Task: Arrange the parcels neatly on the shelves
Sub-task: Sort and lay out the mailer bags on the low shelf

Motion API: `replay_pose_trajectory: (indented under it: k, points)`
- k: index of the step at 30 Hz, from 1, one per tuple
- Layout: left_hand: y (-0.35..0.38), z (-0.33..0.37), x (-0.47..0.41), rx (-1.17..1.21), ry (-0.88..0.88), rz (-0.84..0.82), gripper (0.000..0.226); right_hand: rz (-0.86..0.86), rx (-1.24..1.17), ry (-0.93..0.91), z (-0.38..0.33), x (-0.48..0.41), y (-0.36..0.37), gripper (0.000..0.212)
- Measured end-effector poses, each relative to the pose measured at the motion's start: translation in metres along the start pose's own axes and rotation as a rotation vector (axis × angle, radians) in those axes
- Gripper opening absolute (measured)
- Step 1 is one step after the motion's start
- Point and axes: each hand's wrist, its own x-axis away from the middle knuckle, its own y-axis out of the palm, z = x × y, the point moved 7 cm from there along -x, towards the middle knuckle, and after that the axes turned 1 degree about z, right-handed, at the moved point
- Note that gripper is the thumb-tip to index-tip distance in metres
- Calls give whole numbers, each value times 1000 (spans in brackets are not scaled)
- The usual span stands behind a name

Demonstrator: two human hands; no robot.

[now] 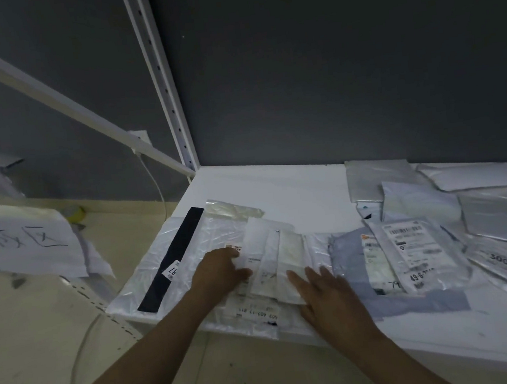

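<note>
Nearest the camera, two bare forearms reach over the front edge of a white shelf (279,183). The right hand (329,297) lies released, fingers straight and flat, on the lower end of a fanned stack of small white packets (271,261). The left hand (219,269) is at the stack's left edge, with thumb and curled fingers closed on that edge, grasping the packets.

The packets are thin, flat and pale. They overlap like cards and some carry faint printed labels. They rest on a large clear plastic bag (189,244) that lies flat at the shelf's front left corner. A black strip (172,258) runs along it, and a small white tag (173,269) on the strip reads 97.

Just right of the stack a grey-blue mailer (417,303) lies flat. A labelled white parcel (416,253) rests on top of it, its print partly blurred. Further right and back, silver and white mailers (496,215) overlap loosely in a heap, and one is marked 3005 (502,264).

Off the shelf to the left, a handwritten paper sign (24,241) hangs over another surface. A pale cable (159,188) drops toward the beige floor. Behind everything a white perforated upright (168,91) rises against a dark grey wall (341,59)
</note>
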Motion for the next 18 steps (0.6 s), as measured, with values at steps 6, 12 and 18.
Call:
replay_pose_trajectory:
  k: [6, 12, 18]
  points:
    - [-3, 27, 5, -139, 166, 85, 48, -61, 83, -90, -14, 1, -9, 80]
    - [10, 71, 1, -202, 311, 66, 53, 309, -113, 130, 70, 8, -84, 44]
    - [52, 96, 10, -422, 357, -138, 73, -85, -24, 521, 169, 34, -43, 59]
